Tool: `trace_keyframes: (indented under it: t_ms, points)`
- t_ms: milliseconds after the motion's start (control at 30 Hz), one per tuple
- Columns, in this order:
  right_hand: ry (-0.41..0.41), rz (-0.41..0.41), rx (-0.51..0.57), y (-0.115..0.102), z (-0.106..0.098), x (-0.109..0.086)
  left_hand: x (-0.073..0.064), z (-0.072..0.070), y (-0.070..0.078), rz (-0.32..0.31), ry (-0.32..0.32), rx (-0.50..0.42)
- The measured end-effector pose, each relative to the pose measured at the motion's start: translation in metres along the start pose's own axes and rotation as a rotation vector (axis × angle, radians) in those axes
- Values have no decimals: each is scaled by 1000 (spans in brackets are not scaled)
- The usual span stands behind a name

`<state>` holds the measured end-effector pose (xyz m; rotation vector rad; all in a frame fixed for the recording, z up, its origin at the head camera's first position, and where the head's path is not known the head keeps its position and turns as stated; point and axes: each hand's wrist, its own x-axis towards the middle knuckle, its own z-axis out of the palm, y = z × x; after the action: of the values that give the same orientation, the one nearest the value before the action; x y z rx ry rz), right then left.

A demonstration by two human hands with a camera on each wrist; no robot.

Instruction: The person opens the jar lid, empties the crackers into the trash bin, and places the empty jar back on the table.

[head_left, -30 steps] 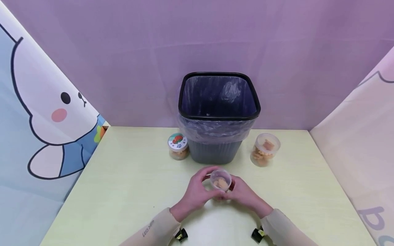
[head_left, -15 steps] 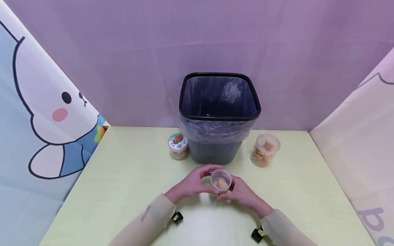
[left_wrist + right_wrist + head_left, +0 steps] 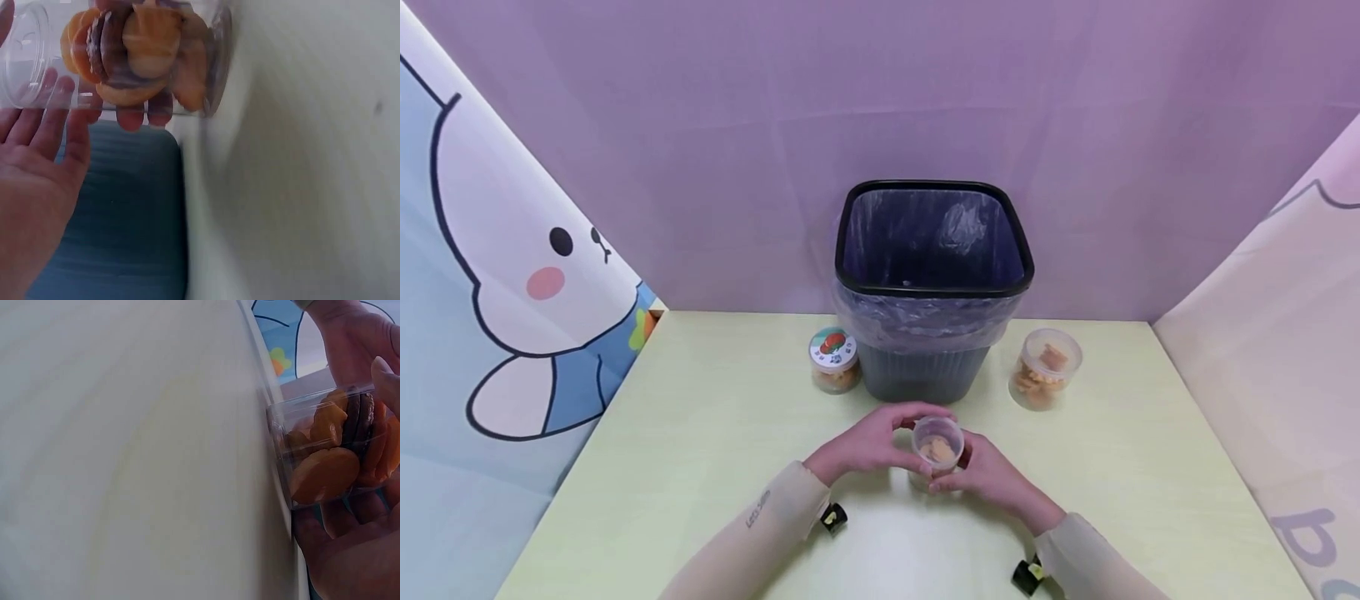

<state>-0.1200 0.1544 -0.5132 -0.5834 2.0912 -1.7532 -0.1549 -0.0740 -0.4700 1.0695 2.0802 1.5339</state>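
Note:
A clear plastic jar of cookies (image 3: 937,452) stands upright near the middle of the table, between both hands. My left hand (image 3: 874,437) curves round its left and far side, with the thumb at the front. From the right, my right hand (image 3: 996,475) grips the lower part, its thumb also at the front. In the left wrist view the jar (image 3: 150,47) shows pale round cookies and dark ones inside, below its clear upper end. The right wrist view has the jar's (image 3: 325,475) base down at the tabletop, with fingers behind it.
Behind the jar stands a grey trash bin (image 3: 925,371) with a black rim and a plastic liner. A small jar with a tomato-printed lid (image 3: 833,360) is left of the bin. Another clear jar of snacks (image 3: 1045,367) stands to its right. Printed cloths enclose the table (image 3: 685,433).
My left forearm has shifted outward to the left, and the left thumb has drawn back from the right thumb. Jar and right hand have stayed in nearly the same place.

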Motion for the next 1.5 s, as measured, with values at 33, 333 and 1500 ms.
trace_keyframes:
  t_ms: [33, 333, 1500]
  points:
    - [0, -1, 2, 0, 0, 0, -1, 2, 1, -8, 21, -6]
    - [0, -5, 12, 1, -1, -1, -10, 27, 9, -85, 275, -22]
    - [8, 29, -49, 0, -1, 0, -3, -5, 3, 17, -11, -116]
